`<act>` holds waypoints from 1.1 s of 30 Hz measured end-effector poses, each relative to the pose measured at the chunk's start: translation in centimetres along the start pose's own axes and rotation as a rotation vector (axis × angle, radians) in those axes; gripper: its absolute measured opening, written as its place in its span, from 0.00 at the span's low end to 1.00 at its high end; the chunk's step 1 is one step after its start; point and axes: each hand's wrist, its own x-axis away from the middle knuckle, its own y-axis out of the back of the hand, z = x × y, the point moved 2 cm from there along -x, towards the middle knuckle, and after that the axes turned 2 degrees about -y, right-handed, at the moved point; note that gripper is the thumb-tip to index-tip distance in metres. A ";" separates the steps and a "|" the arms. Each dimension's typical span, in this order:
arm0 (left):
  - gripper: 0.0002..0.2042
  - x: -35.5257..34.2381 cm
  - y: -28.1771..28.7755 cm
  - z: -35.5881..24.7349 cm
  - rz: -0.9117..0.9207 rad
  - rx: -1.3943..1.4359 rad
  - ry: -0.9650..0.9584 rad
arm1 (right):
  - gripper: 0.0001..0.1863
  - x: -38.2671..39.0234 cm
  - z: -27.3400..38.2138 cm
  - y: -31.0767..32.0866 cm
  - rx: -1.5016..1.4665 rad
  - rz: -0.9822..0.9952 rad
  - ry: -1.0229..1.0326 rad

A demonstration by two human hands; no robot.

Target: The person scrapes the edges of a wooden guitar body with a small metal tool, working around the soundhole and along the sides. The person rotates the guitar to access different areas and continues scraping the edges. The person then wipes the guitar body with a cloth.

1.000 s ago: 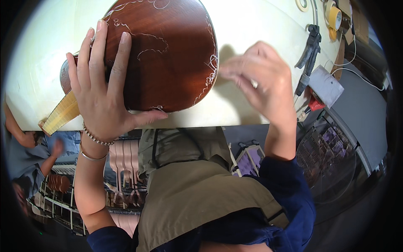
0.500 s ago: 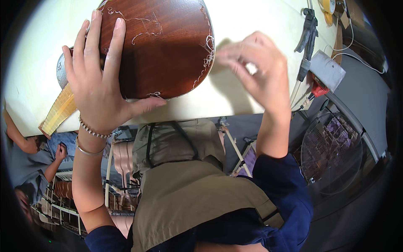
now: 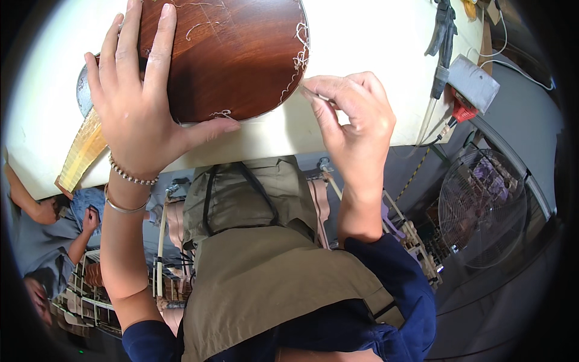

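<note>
Pressing flat on the rounded brown wooden body (image 3: 235, 54), the left hand (image 3: 142, 102) is lying open with fingers spread, palm down on the near left part of the wood, thumb stretching right along the near rim. Nothing is being clamped by that hand, it is just bearing down. The wooden body is sitting on the white worktable (image 3: 368, 42), at its near edge, filling the far left-centre of the view; thin pale curly shavings (image 3: 297, 57) are clinging along its right rim and top. The right hand (image 3: 353, 123) is hovering just right of the rim, fingertips pinched together at the edge of the wood; a thin pale sliver seems to be sitting between thumb and forefinger, too small to tell what it is. A yellowish strip (image 3: 81, 151) is poking out from under the wood at the near left. Far right on the table a dark clamp-like tool (image 3: 443, 36) and a grey box (image 3: 473, 81) are lying well apart from the hands. A wire fan (image 3: 482, 208) is standing on the floor to the right. Another person (image 3: 42, 241) in grey is crouching at the near left, below the table.
</note>
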 end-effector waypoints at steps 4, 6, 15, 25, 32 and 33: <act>0.61 0.0 -0.3 -0.5 -0.003 0.004 0.004 | 0.06 -0.7 -1.3 0.4 -0.062 0.074 0.001; 0.62 -0.2 -0.4 -0.8 -0.006 0.004 -0.006 | 0.06 -2.3 -2.6 0.7 -0.023 0.022 0.050; 0.62 0.1 -0.6 -0.7 -0.022 -0.002 -0.013 | 0.10 1.0 -0.5 -0.4 0.037 -0.073 -0.065; 0.61 -0.2 -1.6 -1.7 -0.030 -0.021 -0.015 | 0.06 2.5 -0.9 -0.5 -0.007 -0.037 -0.258; 0.59 -0.3 -2.2 -2.4 -0.071 -0.014 -0.051 | 0.09 2.4 -2.0 -0.8 0.061 -0.216 -0.178; 0.59 -0.4 -2.3 -2.4 -0.074 -0.014 -0.051 | 0.08 2.8 -1.3 -0.9 0.102 -0.219 -0.207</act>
